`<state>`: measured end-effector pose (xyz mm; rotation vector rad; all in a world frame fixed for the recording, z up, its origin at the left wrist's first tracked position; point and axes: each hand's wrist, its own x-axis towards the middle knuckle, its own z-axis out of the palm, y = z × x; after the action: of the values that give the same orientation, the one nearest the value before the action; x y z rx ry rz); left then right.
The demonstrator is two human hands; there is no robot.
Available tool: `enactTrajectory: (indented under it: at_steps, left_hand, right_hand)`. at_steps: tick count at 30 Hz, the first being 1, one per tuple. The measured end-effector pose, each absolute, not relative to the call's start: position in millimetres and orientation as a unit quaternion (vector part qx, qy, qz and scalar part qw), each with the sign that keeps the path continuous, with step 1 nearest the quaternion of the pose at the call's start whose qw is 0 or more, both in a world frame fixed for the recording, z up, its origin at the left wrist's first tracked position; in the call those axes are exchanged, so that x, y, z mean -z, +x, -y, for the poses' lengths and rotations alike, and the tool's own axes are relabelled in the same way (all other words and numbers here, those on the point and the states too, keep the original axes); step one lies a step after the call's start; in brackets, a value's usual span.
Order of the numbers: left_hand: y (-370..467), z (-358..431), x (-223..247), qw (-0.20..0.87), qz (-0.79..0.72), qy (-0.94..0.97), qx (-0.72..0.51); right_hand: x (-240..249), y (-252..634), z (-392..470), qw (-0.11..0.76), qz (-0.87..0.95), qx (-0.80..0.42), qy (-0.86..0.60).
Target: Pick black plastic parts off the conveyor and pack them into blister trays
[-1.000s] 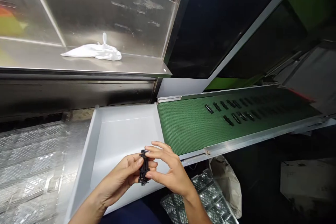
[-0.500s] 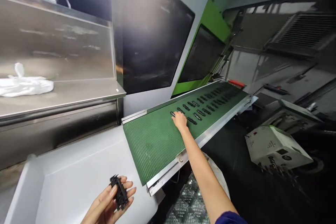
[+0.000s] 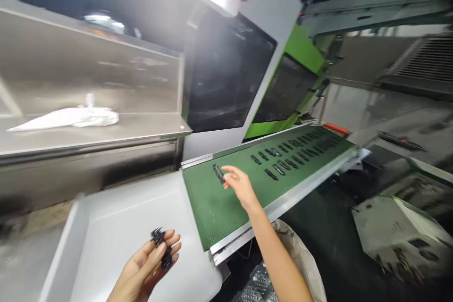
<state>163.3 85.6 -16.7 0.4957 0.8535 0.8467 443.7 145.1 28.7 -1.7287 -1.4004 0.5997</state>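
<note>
"Step?"
"Picking up, I judge, over the green belt's near end and short of the white tray's right edge, respectively: right hand pinching a black part, left hand gripping another part."
"Next?"
"Probably calls for a steady pinch."

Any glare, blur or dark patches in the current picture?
Head view: glare washes out the top centre; head view: the right hand and its black part look soft; head view: the floor beside the green belt sinks into darkness.
</note>
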Motion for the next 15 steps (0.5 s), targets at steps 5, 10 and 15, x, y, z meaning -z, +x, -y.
enactTrajectory:
  at_steps: [5, 10, 15]
  left_hand:
    - [138, -74, 1, 0.793, -0.342, 0.299, -0.405]
    - [98, -66, 5, 0.781, -0.363, 0.311, -0.402]
    - [70, -59, -2, 0.814, -0.339, 0.319, -0.347]
  right_hand:
    - [-2, 321, -69, 0.428, 0.618, -0.419, -0.508]
    - [-15, 280, -48, 0.352, 0.758, -0.294, -0.463]
    - [-28, 266, -54, 0.312, 0.813, -0.296, -0.392]
